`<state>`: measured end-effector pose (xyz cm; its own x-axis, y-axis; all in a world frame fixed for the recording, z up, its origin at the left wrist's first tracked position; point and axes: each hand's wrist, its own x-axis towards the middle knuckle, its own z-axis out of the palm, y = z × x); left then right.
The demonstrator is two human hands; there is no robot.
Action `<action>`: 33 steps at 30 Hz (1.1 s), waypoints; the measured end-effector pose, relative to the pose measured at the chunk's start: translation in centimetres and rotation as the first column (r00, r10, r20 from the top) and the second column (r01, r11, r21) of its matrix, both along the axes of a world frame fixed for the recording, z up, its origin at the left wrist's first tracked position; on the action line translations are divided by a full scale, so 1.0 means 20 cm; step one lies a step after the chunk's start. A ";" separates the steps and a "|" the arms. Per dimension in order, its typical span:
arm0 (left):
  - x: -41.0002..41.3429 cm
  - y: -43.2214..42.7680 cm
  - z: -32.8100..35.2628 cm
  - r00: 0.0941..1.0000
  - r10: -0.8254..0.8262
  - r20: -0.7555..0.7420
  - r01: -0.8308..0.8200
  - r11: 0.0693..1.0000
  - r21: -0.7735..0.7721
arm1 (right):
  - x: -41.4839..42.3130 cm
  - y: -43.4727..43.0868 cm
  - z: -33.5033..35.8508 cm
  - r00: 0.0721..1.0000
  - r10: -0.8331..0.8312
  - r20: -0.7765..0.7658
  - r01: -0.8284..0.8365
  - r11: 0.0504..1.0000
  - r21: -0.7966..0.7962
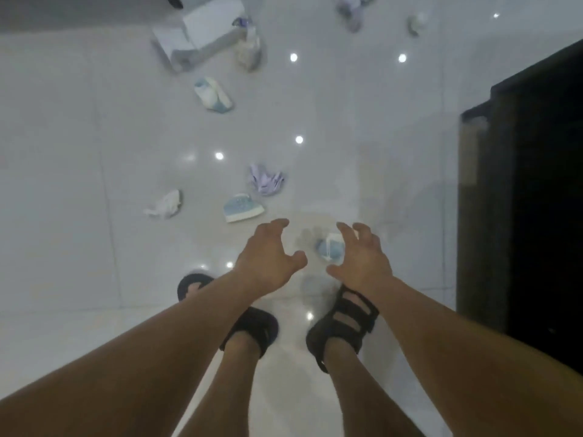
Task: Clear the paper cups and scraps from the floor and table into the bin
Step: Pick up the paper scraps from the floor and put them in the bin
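Left of centre in the frame a crumpled white scrap (165, 205) lies on the glossy tiled floor (63, 184), with a flattened blue cup (242, 208) to its right and a lilac wad of paper (266, 179) just above that. Higher, toward the upper middle, another crushed cup (213, 94) rests below a blurred white box (202, 33) that I cannot identify. Low in the middle, the left hand (268, 252) hovers with its fingers spread and nothing in it. Just right of it, the right hand (359, 255) is likewise spread and empty, curling over a small crushed blue-and-white cup (329, 249) on the floor beside the sandalled feet. The step in hand appears to be gathering floor litter; the next move likely calls for closing the right fingers around that cup. A dark cabinet (530, 184) fills the right edge.
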<state>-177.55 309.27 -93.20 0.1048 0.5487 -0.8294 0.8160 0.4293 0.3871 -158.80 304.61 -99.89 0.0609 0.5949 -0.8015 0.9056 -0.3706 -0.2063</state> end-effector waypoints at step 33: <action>-0.82 0.02 -0.03 0.829 0.558 0.034 -0.559 0.829 0.004 | -0.63 0.64 0.01 0.821 0.570 0.016 -0.554 0.790 0.262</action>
